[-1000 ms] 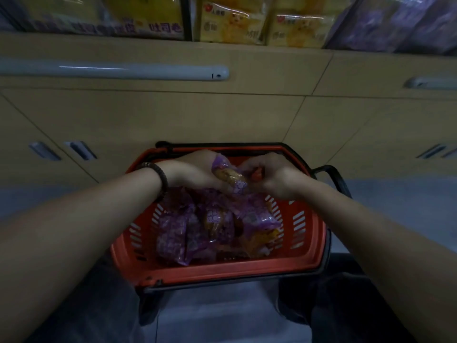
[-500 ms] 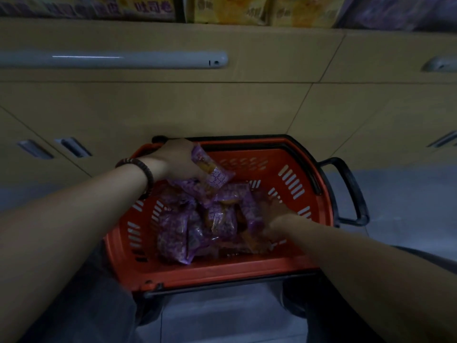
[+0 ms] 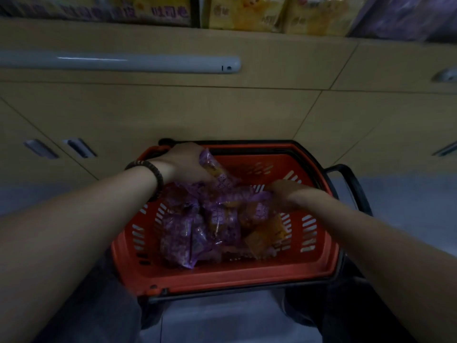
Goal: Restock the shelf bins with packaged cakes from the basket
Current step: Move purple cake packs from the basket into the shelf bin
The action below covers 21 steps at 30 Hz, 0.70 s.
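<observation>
An orange basket (image 3: 222,276) with black handles sits on the floor between my knees, against a beige cabinet. Several purple-wrapped cakes (image 3: 183,236) fill its left and middle, with a few orange packs (image 3: 267,233) at the right. My left hand (image 3: 183,162), wearing a dark bead bracelet, hovers over the far left rim and holds a purple cake pack (image 3: 217,169). My right hand (image 3: 284,194) is down among the packs and pinches the end of a purple wrapper (image 3: 247,196).
Above the beige cabinet (image 3: 197,112) runs a shelf with yellow packaged goods (image 3: 247,11) and purple ones (image 3: 408,16) at the right. A grey rail (image 3: 118,63) is mounted on the cabinet front. Grey floor (image 3: 408,199) lies to the right.
My hands, together over the basket a second ago, came apart. The right hand went down into the packs, then lifted a little with a wrapper. The left kept its pack.
</observation>
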Each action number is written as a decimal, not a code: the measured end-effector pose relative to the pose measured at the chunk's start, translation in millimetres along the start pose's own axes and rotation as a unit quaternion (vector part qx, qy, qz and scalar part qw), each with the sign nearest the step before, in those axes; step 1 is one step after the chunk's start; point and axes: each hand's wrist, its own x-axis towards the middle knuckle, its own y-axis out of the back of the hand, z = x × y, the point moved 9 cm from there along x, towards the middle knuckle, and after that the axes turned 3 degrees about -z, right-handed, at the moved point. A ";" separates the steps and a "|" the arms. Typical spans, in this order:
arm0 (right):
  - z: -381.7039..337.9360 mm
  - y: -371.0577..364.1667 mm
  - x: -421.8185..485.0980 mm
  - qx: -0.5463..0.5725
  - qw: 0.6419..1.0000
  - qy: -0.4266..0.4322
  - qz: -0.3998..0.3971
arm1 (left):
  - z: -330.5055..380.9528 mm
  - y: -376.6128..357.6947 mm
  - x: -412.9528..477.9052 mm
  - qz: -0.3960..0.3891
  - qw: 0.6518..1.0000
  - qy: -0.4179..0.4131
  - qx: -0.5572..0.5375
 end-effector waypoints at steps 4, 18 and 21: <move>-2.4 23.2 -20.7 0.145 0.986 0.081 -0.020 | 0.2 2.4 -4.8 -0.001 0.999 -0.012 -0.046; 14.9 86.0 -97.4 0.555 0.792 0.205 0.153 | 27.2 8.4 -42.4 0.068 0.915 -0.022 -0.397; 15.3 93.9 -118.7 0.603 0.751 0.190 0.192 | 59.4 -1.7 -55.6 0.032 0.864 -0.034 -0.501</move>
